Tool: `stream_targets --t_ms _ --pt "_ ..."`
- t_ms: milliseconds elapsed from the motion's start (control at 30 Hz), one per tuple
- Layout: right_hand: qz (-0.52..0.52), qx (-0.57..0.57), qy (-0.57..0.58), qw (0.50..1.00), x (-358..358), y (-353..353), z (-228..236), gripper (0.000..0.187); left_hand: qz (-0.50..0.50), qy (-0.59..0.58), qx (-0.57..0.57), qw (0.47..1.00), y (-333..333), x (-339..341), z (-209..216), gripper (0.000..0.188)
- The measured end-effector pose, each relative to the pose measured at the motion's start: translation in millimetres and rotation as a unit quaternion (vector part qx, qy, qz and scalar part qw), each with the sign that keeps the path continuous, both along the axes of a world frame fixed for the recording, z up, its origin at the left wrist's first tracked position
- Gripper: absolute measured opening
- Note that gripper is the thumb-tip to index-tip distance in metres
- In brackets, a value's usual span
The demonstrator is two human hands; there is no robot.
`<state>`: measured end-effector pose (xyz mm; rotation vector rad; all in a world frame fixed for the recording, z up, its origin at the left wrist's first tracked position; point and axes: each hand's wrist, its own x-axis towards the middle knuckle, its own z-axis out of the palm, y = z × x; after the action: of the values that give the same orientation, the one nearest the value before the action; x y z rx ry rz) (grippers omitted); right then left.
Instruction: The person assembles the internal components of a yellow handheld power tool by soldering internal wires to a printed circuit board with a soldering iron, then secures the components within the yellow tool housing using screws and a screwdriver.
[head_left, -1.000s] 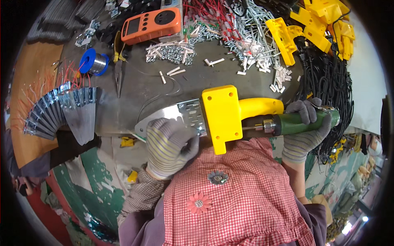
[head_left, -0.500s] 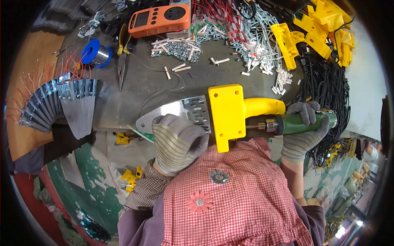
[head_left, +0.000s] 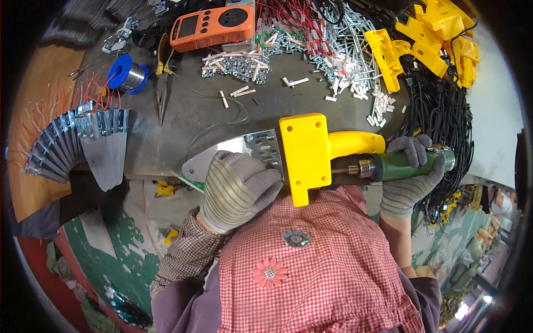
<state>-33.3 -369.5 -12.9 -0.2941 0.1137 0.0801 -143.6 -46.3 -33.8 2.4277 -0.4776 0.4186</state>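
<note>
A yellow plastic housing with a curved handle lies in front of me at the table's near edge. From its left side juts a pointed, slotted metal plate. My left hand, in a grey striped glove, is closed on the plate's near edge, fingers curled; what its fingertips touch is hidden. My right hand, also gloved, wraps round a green power screwdriver. The screwdriver lies level, its bit pointing left at the housing's right side, below the handle. Whether the bit meets a screw is hidden.
Behind lie an orange multimeter, pliers, a solder spool, screws and white sleeves. Metal plates with red wires fan out left. Yellow housings and black cords pile up right.
My left hand has shifted slightly left and its fingers lie a little differently on the plate. The right hand and screwdriver have hardly moved.
</note>
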Motion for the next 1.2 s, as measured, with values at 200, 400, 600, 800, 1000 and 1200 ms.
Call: stream_targets --t_ms 200,400,600,800,1000,1200 --pt "0.006 -0.009 -0.001 1.0 -0.7 1.2 1.9 0.034 -0.005 0.003 -0.014 1.0 -1.2 0.2 -2.4 0.026" --pt "-0.012 -0.006 0.009 1.0 -0.7 6.0 -0.4 0.033 -0.056 -0.04 0.029 0.997 -0.3 4.9 0.8 0.023" --pt "0.01 0.067 -0.05 0.996 -5.0 -6.5 -5.9 0.036 -0.095 -0.085 0.007 0.992 -6.3 20.4 -1.3 0.016" --pt "-0.002 0.009 -0.036 0.999 -6.3 12.3 -19.5 0.045 -0.048 -0.068 0.055 0.995 1.3 -0.9 -3.7 0.015" --pt "-0.097 -0.089 0.022 0.991 -14.0 17.1 10.9 0.045 -0.081 -0.033 0.075 0.993 1.8 4.8 1.3 0.02" --pt "-0.025 0.036 -0.039 0.998 -5.1 -0.8 -4.2 0.043 0.164 0.016 0.084 0.983 33.5 29.3 55.9 0.023"
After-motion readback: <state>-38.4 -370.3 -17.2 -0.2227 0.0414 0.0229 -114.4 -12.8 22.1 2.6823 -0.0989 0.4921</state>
